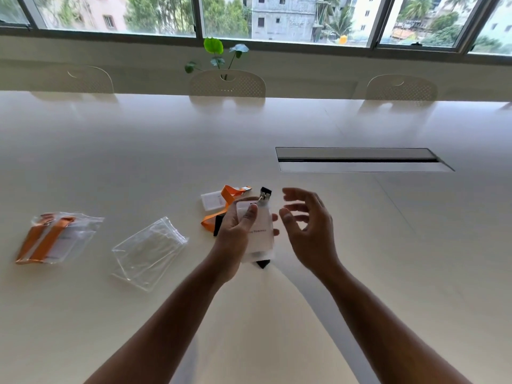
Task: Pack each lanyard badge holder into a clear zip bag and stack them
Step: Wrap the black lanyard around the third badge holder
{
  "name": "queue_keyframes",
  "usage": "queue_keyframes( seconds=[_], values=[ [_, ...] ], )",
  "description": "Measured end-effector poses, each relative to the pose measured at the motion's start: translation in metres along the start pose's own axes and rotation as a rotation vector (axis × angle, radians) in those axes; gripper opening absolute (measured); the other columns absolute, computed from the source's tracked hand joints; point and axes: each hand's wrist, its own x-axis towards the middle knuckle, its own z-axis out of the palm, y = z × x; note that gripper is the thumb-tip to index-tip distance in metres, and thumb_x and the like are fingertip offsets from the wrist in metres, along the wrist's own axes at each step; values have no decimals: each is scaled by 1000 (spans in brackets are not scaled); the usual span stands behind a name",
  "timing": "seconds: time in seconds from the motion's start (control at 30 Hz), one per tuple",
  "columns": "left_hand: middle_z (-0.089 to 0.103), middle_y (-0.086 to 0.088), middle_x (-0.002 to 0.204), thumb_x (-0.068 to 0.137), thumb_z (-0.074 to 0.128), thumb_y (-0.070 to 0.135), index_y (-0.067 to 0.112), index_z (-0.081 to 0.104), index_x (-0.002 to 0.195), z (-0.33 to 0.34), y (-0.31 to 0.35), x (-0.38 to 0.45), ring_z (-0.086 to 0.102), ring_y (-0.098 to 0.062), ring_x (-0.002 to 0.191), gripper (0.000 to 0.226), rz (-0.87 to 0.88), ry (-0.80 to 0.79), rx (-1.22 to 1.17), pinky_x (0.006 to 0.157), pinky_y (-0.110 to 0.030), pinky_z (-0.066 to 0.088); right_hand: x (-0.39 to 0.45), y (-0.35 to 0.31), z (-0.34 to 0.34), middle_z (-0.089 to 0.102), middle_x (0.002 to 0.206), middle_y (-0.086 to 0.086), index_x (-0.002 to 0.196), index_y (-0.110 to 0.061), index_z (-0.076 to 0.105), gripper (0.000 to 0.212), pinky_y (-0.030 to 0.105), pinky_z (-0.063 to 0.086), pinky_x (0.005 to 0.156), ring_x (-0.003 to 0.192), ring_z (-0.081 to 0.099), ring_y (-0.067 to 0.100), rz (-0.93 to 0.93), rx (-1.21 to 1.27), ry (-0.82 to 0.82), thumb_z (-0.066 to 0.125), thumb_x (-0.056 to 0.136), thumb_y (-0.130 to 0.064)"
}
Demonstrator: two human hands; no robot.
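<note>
My left hand grips a white badge holder with a black lanyard and a metal clip, held upright above the table. Just right of it, my right hand hovers with relaxed fingers and holds nothing. Behind my left hand an orange lanyard with its badge holder lies loose on the table. A pile of empty clear zip bags rests to the left. Farther left lies a packed zip bag with orange lanyards inside.
The white table has a cable slot set into it at the right rear. Three white chairs stand along the far edge, with a green plant and windows behind them.
</note>
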Motion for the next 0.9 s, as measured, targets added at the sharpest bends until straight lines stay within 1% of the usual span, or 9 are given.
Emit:
queue_keyframes(
  seconds=[0.13,0.2,0.27,0.37,0.47,0.57,0.67,0.8,0.9],
  values=[
    [78,-6,100,95,53,44,30,48,117,-2,5,-5,77,-30,83,26,27,-142,37,61,-31,60,17,1,-6,59,137,-5,143,-29,53,49,22,60,76,117,65,11,86,106,-265,60,101,-6],
    [77,-10,104,99,52,39,25,49,118,-6,6,-5,77,-33,87,23,16,-166,38,65,-34,61,23,2,-6,67,131,-5,145,-23,53,44,27,61,77,108,72,16,207,240,-387,55,104,-7],
    [76,-3,100,102,51,35,24,53,116,-10,8,-6,75,-25,87,18,19,-132,93,65,-31,60,25,3,-7,73,120,-1,138,-19,59,36,36,62,82,99,73,20,303,374,-448,54,105,-8],
    [70,0,95,102,53,34,27,57,112,-13,7,-7,68,-13,83,13,23,-90,191,64,-28,56,23,7,-8,73,116,8,125,-23,68,26,55,54,97,106,68,25,312,410,-515,56,103,-19],
    [67,-7,104,102,52,36,23,57,118,-14,10,-8,64,-19,89,21,11,-92,245,69,-33,56,19,8,-6,65,125,16,120,-20,72,35,60,49,101,118,62,39,282,341,-558,55,100,-43],
    [67,-5,97,103,49,35,21,57,115,-15,13,-9,64,-17,83,20,17,-68,222,66,-29,59,19,11,-3,62,124,19,116,-7,69,49,58,48,102,119,59,42,303,319,-576,52,96,-48],
    [69,-6,95,103,49,34,15,56,120,-14,17,-9,66,-20,84,26,16,-64,192,67,-34,59,20,9,-3,67,112,18,113,-4,66,45,54,47,103,108,62,30,319,435,-630,53,101,-45],
    [69,-9,91,103,49,32,8,55,120,-13,22,-9,65,-24,80,30,51,-37,168,69,-42,57,23,6,0,66,93,10,107,-3,65,43,33,54,83,86,64,20,362,603,-653,62,96,-44],
    [70,-14,95,103,50,29,12,56,117,-17,26,-9,67,-26,80,23,82,-27,129,67,-41,58,26,11,-5,56,71,1,100,-8,70,24,34,56,76,63,53,12,341,608,-678,62,98,-31]
  ],
)
